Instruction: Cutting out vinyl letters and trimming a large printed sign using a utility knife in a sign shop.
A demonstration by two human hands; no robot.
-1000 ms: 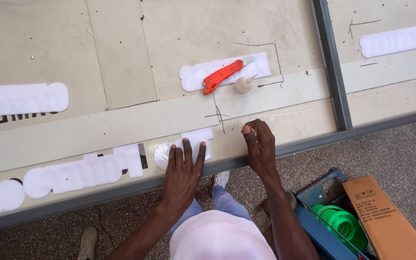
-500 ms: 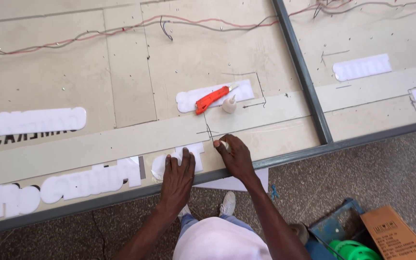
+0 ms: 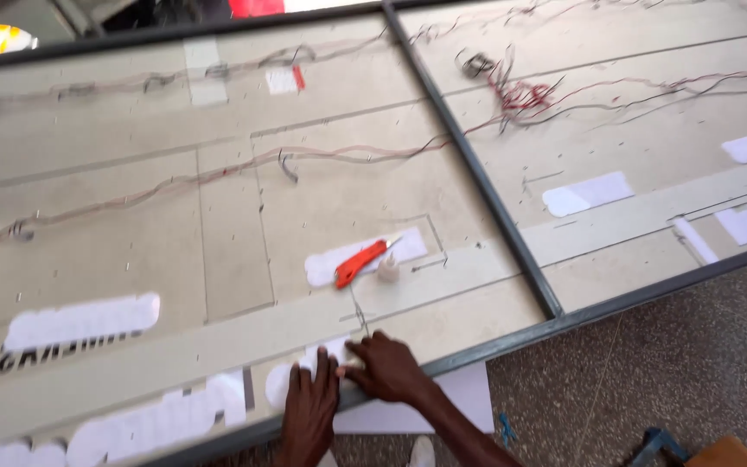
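At the far left of the panel (image 3: 131, 225), a white cut-out (image 3: 79, 322) is seen lying flat, with more white shapes (image 3: 157, 419) ranged along the near edge. Further right, the left hand (image 3: 309, 406) is laid flat on the near edge, its fingers (image 3: 317, 367) spread and released, pressed onto a white patch (image 3: 291, 376). Just beside it, the right hand (image 3: 386, 370) is set on the same patch, fingers (image 3: 356, 350) bent and pinched at its upper edge; whether anything is gripped cannot be told. Above the hands, well apart from them, an orange knife (image 3: 360, 262) is seen lying on a white strip (image 3: 365, 255), with a small white cone (image 3: 388, 268) touching it. A grey bar (image 3: 477, 182) is run across the panel to the right, past which red wires (image 3: 520, 91) and further white pieces (image 3: 588, 192) are spread. A white sheet (image 3: 460, 402) is seen on the floor (image 3: 650, 363) under the panel edge.
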